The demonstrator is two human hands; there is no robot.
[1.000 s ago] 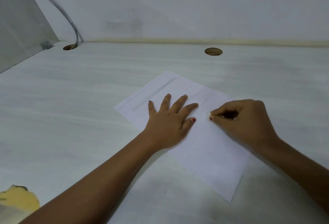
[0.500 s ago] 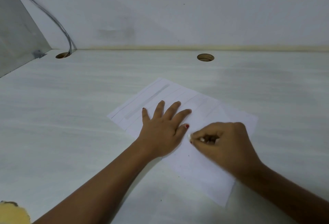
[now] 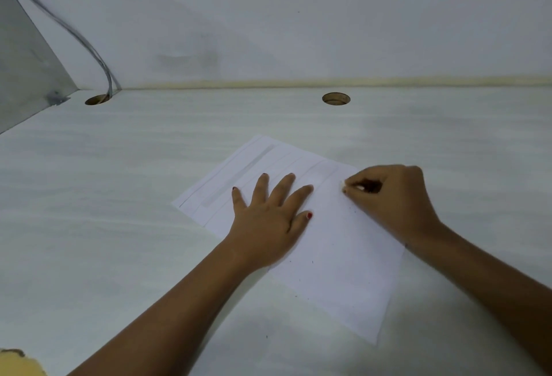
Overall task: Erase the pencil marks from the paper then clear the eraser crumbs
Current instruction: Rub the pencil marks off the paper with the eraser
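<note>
In the head view, the left hand (image 3: 268, 220) is lying flat with its fingers spread wide and straight, pressing down on the paper (image 3: 343, 271), which is resting on the desk (image 3: 119, 196) and running out from under the palm both ahead of the fingers and back toward the person. The right hand (image 3: 394, 199) is sitting just beside the left hand's fingertips, its fingers curled in tight and pinching what looks like a small white eraser (image 3: 343, 186), whose tip is touching the sheet. Grey pencil marks (image 3: 239, 175) are showing as long strokes ahead of and outward from the left hand's fingers, so the erasing is looking unfinished. Dark crumbs (image 3: 312, 262) are lying scattered on the sheet beside the left wrist and below the right hand. The paper is likely handling as light, thin and limp, ready to slide or wrinkle under rubbing, so it is best held by flat pressure close to the rubbed spot, not by a pinched edge. The eraser is probably small, soft and grippy, best taken by its sides near the working tip. No real container is showing. Well beyond both hands, the far hole (image 3: 336, 98) is opening through the desk, its inside too dim to read. The corner hole (image 3: 97, 99) is taking a cable (image 3: 89, 47).
</note>
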